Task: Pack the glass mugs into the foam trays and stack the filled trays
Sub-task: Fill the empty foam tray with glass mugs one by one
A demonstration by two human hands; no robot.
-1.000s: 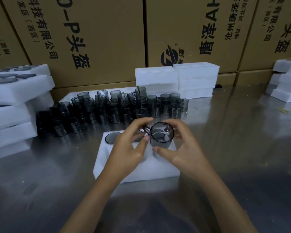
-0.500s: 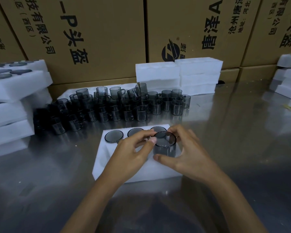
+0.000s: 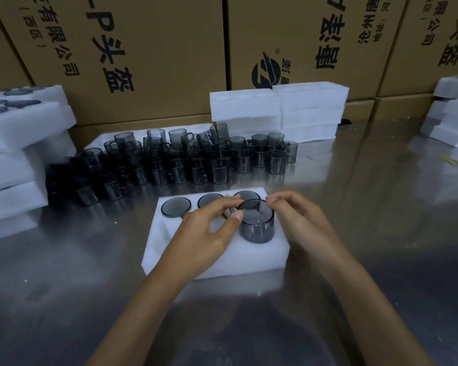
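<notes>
Clearly the glass mug (image 3: pixel 257 223) between the hands is rigid, smooth, probably slippery and breakable. It stands half sunk in the foam tray (image 3: pixel 217 257); left hand (image 3: pixel 206 233) and right hand (image 3: pixel 299 223) pinch its rim, the safest hold.

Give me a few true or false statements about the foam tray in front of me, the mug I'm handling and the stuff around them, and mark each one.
1. Both hands are on one glass mug that sticks up from the foam tray. True.
2. The left hand lies flat on the metal table. False: its fingertips touch the mug's rim.
3. Three mugs already sit sunk in the tray's far row. True.
4. The loose mugs stand nearer the person than the tray. False: they stand beyond it.
5. The right hand holds a second mug. False: its fingers rest on the same mug's rim.
</notes>
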